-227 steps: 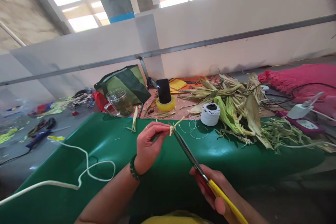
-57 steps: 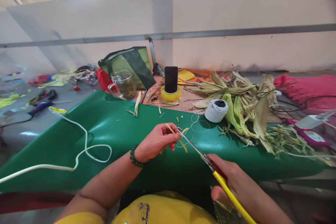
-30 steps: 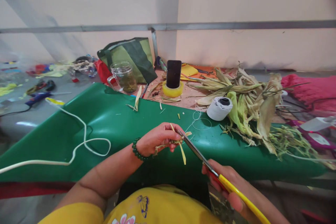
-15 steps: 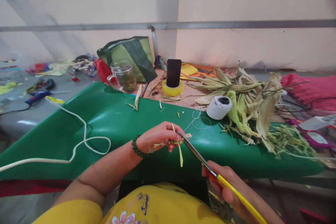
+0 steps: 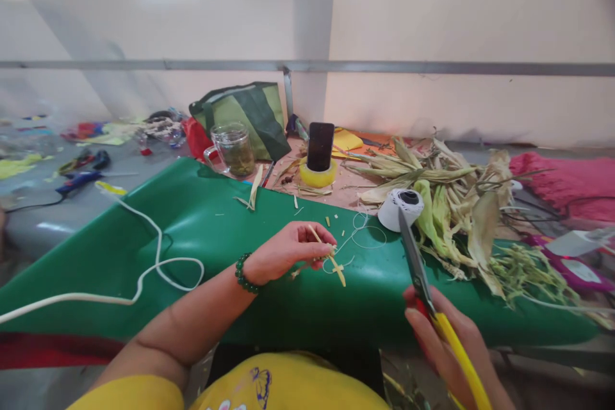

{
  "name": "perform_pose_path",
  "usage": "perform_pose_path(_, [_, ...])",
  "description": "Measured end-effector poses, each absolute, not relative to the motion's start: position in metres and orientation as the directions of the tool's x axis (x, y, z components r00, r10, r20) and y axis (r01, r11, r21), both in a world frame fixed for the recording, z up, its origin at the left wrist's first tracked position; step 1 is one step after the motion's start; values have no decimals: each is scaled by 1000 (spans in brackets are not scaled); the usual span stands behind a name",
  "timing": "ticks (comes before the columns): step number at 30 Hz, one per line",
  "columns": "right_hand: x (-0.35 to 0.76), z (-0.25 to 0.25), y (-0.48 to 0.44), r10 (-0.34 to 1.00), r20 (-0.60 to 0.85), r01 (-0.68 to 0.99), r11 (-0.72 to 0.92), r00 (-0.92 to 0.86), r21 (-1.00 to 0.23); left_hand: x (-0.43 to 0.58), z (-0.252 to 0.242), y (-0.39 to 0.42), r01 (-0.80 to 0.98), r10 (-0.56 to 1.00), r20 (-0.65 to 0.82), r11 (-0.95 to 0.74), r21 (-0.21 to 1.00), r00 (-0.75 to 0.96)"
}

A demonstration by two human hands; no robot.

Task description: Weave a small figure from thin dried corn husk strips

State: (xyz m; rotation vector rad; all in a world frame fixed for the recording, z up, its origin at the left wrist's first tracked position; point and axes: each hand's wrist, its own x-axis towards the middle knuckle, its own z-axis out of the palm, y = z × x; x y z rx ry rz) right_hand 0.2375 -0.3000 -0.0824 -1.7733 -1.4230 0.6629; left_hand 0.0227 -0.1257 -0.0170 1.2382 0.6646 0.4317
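Observation:
Pinched in my left hand [image 5: 293, 248] is a small bundle of corn husk strips [image 5: 340, 271]; one pale strip slants across my fingertips and a short piece crosses it. A thin white thread [image 5: 365, 237] lies just beyond, by the spool of thread [image 5: 398, 208]. My right hand [image 5: 449, 333] is wrapped round the yellow and red handles of a pair of scissors [image 5: 417, 259]. The blades point up and away from me, near the spool and apart from the husk. Part of the bundle is hidden behind my left fingers.
Dry corn husks [image 5: 456, 186] are heaped right of the spool. Behind the green mat [image 5: 230, 230] stand a glass mug [image 5: 234, 148], a phone [image 5: 320, 144] on a tape roll [image 5: 318, 173], and a green bag [image 5: 250, 116]. A white cord [image 5: 161, 250] loops at left.
My right hand has drawn the scissors away from the husk bundle, rightward toward the spool. A short scrap now lies on the mat, and the view has tipped upward slightly.

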Motion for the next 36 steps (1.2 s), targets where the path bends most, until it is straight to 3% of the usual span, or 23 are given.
perform_pose_path(3, [241,-72,-286,936,116,835,-233,331,-499,21,-17,-122,-36,719,-166,256,966,675])
perform_pose_path(6, [232,-66,-266,958,37,934,-269,286,-236,19,-19,-119,-136,770,-129,270,953,625])
perform_pose_path(14, [224,-60,-214,978,25,978,-208,209,-31,10,-20,-110,-307,823,-76,293,905,563])
perform_pose_path(16, [227,-52,-205,977,98,980,-184,191,-74,10,-15,-98,-294,827,-54,260,920,560])
perform_pose_path(20, [224,-20,-181,938,347,865,173,2,-471,16,-1,-63,-237,809,-39,217,947,587])
perform_pose_path(23, [211,1,-149,925,381,691,278,-4,-668,27,3,-39,-219,762,-29,222,950,647])
perform_pose_path(29, [200,-10,-84,941,331,474,261,69,-841,42,-16,-16,-214,725,-42,257,942,687])
perform_pose_path(36, [209,-36,-73,920,326,314,250,218,-916,37,-28,-13,-10,606,-144,243,970,782])
